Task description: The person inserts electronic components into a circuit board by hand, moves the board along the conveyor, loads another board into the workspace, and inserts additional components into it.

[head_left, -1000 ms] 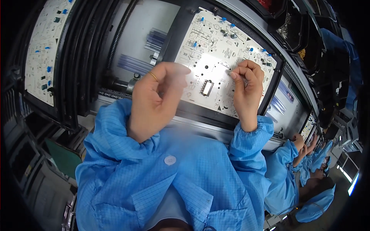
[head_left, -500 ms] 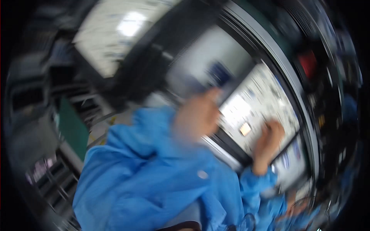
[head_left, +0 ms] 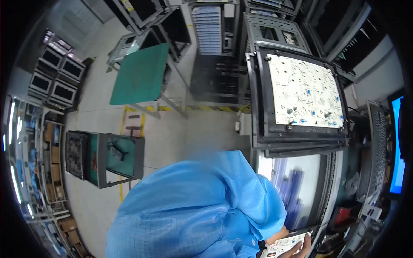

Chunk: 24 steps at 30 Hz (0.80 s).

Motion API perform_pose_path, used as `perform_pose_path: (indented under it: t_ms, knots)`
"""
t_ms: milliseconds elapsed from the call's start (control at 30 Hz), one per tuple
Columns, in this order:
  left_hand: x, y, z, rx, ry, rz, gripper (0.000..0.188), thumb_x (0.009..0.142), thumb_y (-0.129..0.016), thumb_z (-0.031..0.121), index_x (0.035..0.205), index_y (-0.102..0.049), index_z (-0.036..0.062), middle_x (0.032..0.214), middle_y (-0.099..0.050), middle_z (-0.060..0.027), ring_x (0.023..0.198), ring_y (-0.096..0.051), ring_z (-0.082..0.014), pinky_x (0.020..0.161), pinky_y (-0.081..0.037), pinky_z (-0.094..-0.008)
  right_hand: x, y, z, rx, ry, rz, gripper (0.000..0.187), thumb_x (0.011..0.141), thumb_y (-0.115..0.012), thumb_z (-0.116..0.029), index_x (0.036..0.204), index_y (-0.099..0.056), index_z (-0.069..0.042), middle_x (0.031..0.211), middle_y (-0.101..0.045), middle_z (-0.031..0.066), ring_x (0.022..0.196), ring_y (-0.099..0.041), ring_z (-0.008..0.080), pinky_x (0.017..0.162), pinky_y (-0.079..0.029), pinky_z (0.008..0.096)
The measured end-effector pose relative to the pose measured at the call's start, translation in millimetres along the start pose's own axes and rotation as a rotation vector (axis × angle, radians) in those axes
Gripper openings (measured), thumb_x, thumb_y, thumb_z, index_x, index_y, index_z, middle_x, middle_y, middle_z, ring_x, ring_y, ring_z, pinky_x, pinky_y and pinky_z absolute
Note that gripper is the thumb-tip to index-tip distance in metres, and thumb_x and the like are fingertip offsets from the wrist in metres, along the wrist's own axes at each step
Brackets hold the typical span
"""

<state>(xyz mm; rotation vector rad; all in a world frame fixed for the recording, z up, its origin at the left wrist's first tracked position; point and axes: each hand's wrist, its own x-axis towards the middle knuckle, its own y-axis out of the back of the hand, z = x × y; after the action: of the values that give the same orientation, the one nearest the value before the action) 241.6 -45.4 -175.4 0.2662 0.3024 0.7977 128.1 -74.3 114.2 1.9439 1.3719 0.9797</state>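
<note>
A white board (head_left: 282,246) lies low on the right, partly cut off from view, close to a person in a blue coat (head_left: 185,202). The right hand (head_left: 300,249) bends its fingers over the board; from here I cannot tell whether they grip anything. The left hand (head_left: 277,236) is by the board's edge, mostly hidden past its sleeve, its grasp unclear. Just beside lie purplish tubes (head_left: 293,193). Farther along, another board (head_left: 306,92) sits in a black frame (head_left: 266,103), near a keyboard (head_left: 378,137); beyond stands a green table (head_left: 142,75)
</note>
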Motion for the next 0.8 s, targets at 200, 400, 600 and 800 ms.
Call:
perform_pose_path:
  t_ms: [200,400,600,800]
  knots:
    - [-147,271,134,0.205,-0.287,-0.219,0.020,0.077,-0.057,0.021,0.079,-0.066,0.0023,0.073,-0.064,-0.0199,0.066,-0.064,-0.0329,0.059,-0.052,-0.0429,36,-10,125,0.293,-0.008,0.004,0.027,0.098,-0.048,-0.015,0.117,-0.052,0.004,0.106,-0.061,0.0136,0.099,-0.059,0.0221,0.088,-0.046,0.0306]
    - [-162,549,13,1.143,0.625,0.796,0.030,0.087,-0.056,0.018,0.112,-0.063,0.0027,0.114,-0.057,-0.0196,0.108,-0.052,-0.0398,0.088,-0.043,-0.0494,52,-72,48,0.740,-0.041,-0.574,0.034,0.097,-0.050,-0.014,0.123,-0.044,0.005,0.097,-0.064,0.0161,0.084,-0.065,0.0207,0.074,-0.056,0.0301]
    - [-153,618,-61,0.810,0.520,0.815,0.026,0.079,-0.061,0.018,0.100,-0.068,0.0028,0.098,-0.066,-0.0237,0.093,-0.063,-0.0405,0.085,-0.048,-0.0458,54,-121,12,0.997,-0.169,-0.783,0.037,0.096,-0.053,-0.025,0.122,-0.047,0.001,0.098,-0.063,0.0160,0.081,-0.065,0.0205,0.075,-0.055,0.0297]
    - [-266,518,53,0.687,0.313,0.816,0.022,0.083,-0.057,0.017,0.084,-0.063,-0.0043,0.067,-0.061,-0.0160,0.058,-0.064,-0.0257,0.052,-0.049,-0.0394,-2,-117,-4,1.206,-0.152,-1.000,0.074,0.089,-0.057,-0.047,0.133,-0.036,0.009,0.119,-0.056,0.0263,0.103,-0.061,0.0343,0.089,-0.051,0.0440]
